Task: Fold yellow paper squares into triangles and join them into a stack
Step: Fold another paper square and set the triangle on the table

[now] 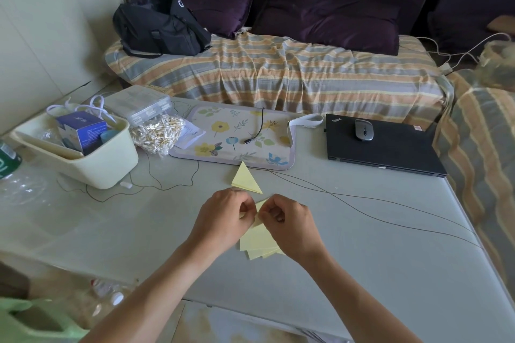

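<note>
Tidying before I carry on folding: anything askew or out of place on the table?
The loose yellow squares under the hands lie fanned, corners misaligned. A thin dark cable trails across the table beside the folded triangle. Nothing looks spilled or damaged.

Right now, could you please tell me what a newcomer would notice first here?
Both hands, left hand and right hand, pinch a yellow paper at the table's near middle, above loose yellow squares. A folded yellow triangle lies just beyond, before the floral mat.

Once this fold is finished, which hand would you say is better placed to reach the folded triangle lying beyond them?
Probably the left hand: the folded triangle lies just beyond its knuckles, while the right hand sits farther off. Both pinch the yellow paper.
</note>
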Action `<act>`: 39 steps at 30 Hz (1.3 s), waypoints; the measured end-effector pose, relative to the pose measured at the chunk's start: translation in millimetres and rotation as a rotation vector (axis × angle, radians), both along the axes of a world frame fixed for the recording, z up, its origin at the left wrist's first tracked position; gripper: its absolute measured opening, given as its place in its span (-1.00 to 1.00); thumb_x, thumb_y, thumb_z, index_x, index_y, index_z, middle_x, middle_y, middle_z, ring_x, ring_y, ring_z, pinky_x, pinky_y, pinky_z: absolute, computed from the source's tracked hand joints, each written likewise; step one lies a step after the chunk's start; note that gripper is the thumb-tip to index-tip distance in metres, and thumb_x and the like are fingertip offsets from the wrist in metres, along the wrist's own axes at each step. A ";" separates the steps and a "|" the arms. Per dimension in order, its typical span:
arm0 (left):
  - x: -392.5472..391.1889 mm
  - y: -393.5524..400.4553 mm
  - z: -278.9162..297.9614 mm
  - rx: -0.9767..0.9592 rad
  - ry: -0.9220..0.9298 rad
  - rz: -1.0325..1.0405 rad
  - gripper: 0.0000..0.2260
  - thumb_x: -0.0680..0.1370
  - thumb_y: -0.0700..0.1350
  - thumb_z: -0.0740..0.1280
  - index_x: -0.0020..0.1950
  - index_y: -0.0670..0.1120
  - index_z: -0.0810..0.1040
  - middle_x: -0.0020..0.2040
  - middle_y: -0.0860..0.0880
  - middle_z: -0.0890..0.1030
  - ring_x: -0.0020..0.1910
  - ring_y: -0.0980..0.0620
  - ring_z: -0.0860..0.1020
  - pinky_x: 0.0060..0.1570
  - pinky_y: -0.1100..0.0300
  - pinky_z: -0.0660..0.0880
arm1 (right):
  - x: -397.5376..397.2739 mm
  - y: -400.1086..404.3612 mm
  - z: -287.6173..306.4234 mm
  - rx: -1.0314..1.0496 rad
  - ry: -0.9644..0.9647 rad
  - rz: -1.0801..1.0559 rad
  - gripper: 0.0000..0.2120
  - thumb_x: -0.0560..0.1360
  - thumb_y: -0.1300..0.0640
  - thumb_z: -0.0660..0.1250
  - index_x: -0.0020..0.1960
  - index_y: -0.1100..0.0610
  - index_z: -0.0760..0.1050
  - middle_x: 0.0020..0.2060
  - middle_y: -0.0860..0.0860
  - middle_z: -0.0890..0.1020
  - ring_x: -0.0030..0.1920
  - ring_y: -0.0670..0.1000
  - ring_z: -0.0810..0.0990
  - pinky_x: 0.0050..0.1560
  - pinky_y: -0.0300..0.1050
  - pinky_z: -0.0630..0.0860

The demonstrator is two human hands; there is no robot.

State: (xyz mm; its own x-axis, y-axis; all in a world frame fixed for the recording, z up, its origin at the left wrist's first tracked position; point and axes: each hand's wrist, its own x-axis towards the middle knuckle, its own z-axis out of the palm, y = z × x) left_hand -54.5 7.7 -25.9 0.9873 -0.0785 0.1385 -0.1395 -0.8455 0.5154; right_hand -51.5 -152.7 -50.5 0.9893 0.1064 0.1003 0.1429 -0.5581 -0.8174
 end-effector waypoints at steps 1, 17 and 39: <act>0.5 0.4 0.0 -0.007 0.005 -0.007 -0.95 0.52 -0.07 0.42 -0.12 0.02 0.67 -0.16 0.12 0.66 -0.15 0.08 0.61 -0.15 0.13 0.54 | -0.4 0.0 0.9 0.010 0.005 0.004 -0.92 0.48 0.23 0.42 -0.18 0.11 0.59 -0.36 -0.09 0.59 -0.32 -0.15 0.49 -0.27 -0.38 0.40; 4.2 4.5 -1.7 -0.100 0.003 -0.040 -0.94 0.52 -0.02 0.49 -0.14 0.05 0.69 -0.20 0.14 0.67 -0.20 0.13 0.60 -0.15 0.08 0.56 | 2.4 -3.1 6.0 0.037 -0.021 -0.006 -0.94 0.48 0.22 0.43 -0.16 0.11 0.63 -0.27 -0.08 0.67 -0.17 -0.09 0.56 -0.23 -0.37 0.42; 6.8 10.7 -0.9 -0.084 -0.003 0.084 -0.86 0.46 -0.23 0.52 -0.23 0.01 0.69 -0.28 0.16 0.64 -0.27 0.15 0.58 -0.25 0.24 0.45 | 3.7 -4.7 4.5 -0.009 -0.097 -0.034 -0.92 0.47 0.24 0.41 -0.20 0.13 0.59 -0.33 -0.06 0.61 -0.20 -0.04 0.53 -0.27 -0.37 0.39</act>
